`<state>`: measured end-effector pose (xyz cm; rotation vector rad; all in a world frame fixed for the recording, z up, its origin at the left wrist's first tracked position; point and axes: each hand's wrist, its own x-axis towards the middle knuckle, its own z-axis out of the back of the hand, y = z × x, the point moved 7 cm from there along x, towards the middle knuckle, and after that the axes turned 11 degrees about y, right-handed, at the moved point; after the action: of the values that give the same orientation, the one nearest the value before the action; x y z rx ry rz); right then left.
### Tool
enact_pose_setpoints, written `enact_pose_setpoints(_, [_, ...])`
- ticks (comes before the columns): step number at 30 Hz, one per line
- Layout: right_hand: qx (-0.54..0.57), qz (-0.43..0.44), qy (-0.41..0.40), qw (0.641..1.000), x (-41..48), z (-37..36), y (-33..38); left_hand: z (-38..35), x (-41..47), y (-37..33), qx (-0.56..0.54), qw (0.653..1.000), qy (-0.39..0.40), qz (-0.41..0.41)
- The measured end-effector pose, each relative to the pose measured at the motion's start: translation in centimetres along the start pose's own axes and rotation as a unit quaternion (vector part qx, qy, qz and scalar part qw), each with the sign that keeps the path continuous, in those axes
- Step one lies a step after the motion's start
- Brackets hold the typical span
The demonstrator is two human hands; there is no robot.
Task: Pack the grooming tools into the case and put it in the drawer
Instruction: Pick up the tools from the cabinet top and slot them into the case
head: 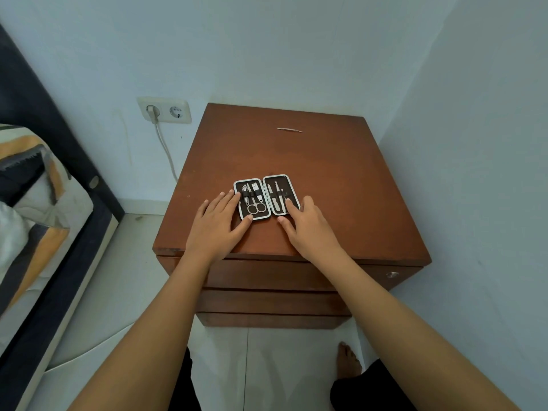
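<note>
The case [266, 196] lies open on the worktop [326, 173], tools strapped in both halves. My left hand [221, 222] and right hand [305, 225] rest flat at its edges, gripping nothing. 1 loose tool [289, 130] sits far back; closing now would leave it out.

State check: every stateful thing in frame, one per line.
case: open flat on nightstand
scissors: strapped in case
loose tool: unpacked, far edge of top
drawers: shut
socket: left outlet plugged, right free
left hand: flat, on case edge
right hand: flat, on case edge
</note>
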<state>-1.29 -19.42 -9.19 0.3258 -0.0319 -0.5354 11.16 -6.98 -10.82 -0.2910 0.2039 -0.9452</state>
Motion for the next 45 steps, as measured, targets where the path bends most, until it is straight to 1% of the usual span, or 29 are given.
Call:
enact_pose_setpoints(2, [0.001, -0.007, 0.018, 1.0, 0.4, -0.1, -0.1, 0.0, 0.0, 0.0, 0.001, 1.0, 0.001, 0.001])
enact_pose_setpoints(4, [0.068, -0.02, 0.016, 0.997, 0.5, 0.2, -0.7, -0.1, 0.0, 0.1, 0.0, 1.0, 0.003, 0.001])
enact_pose_setpoints(6, [0.151, -0.024, -0.029, 0.988, 0.6, 1.0, -1.8, -0.1, 0.1, 0.1, -0.001, 1.0, 0.001, -0.003])
enact_pose_setpoints(7, [0.168, -0.028, -0.061, 0.983, 0.8, 1.5, -2.6, -0.1, 0.1, 0.1, -0.002, 1.0, 0.0, -0.004])
enact_pose_setpoints(8, [0.16, -0.035, -0.087, 0.983, 1.2, 1.9, -3.5, -0.1, 0.1, 0.2, -0.003, 1.0, 0.0, -0.004])
enact_pose_setpoints(10, [0.098, -0.062, -0.105, 0.988, 2.9, 2.2, -5.4, -0.2, 0.1, 0.2, -0.005, 1.0, 0.0, -0.005])
enact_pose_setpoints(13, [0.023, -0.082, -0.082, 0.993, 6.7, 2.3, -7.1, -0.2, 0.2, 0.3, -0.011, 1.0, -0.004, -0.006])
enact_pose_setpoints(19, [-0.007, -0.092, -0.001, 0.996, 16.0, 1.6, -7.3, -0.1, 0.2, 0.3, -0.019, 1.0, -0.012, -0.011])
enact_pose_setpoints(22, [-0.018, -0.082, 0.016, 0.996, 19.8, 1.6, -6.7, -0.1, 0.2, 0.5, -0.025, 0.999, -0.019, -0.01])
enact_pose_setpoints(26, [-0.029, -0.049, 0.026, 0.998, 23.3, 1.7, -6.2, -0.2, 0.3, 0.6, -0.024, 0.999, -0.026, -0.009])
enact_pose_setpoints(29, [-0.054, -0.04, 0.058, 0.996, 24.6, 1.3, -6.2, -0.3, 0.3, 0.7, -0.024, 0.999, -0.027, -0.01])
enact_pose_setpoints(31, [-0.052, -0.031, 0.067, 0.996, 24.3, 1.2, -6.1, -0.3, 0.3, 0.7, -0.026, 0.999, -0.025, -0.009])
enact_pose_setpoints(37, [-0.004, 0.001, 0.037, 0.999, 19.4, 1.4, -5.7, -0.3, 0.3, 0.7, -0.025, 0.999, -0.021, -0.005])
enact_pose_setpoints(45, [0.101, -0.011, -0.062, 0.993, 7.2, 2.0, -6.3, 0.0, 0.1, 0.2, -0.017, 1.0, 0.0, -0.003])
